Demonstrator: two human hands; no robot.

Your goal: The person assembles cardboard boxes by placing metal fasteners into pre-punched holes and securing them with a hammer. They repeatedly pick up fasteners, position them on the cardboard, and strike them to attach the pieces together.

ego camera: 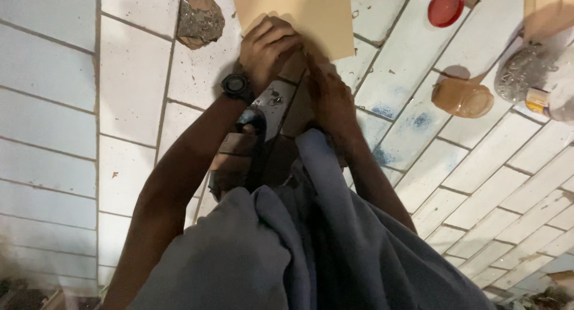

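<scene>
My left hand (pixel 267 47), with a black watch on its wrist, is closed over the front end of a grey metal and brown wood hand tool (pixel 272 110) that looks like a plane. The tool's far end meets the near edge of a tan board (pixel 299 11) lying on the white tiled floor. My right hand (pixel 332 104) grips the tool's right side, fingers wrapped along its brown wooden part. My grey-clothed knees (pixel 299 244) hide the tool's near end.
A broken chunk of stone (pixel 199 16) lies left of the board. To the right are a red lid (pixel 445 8), an amber jar (pixel 463 98) on its side, a clear bag of small metal pieces (pixel 523 71) and a second tan board (pixel 547 11).
</scene>
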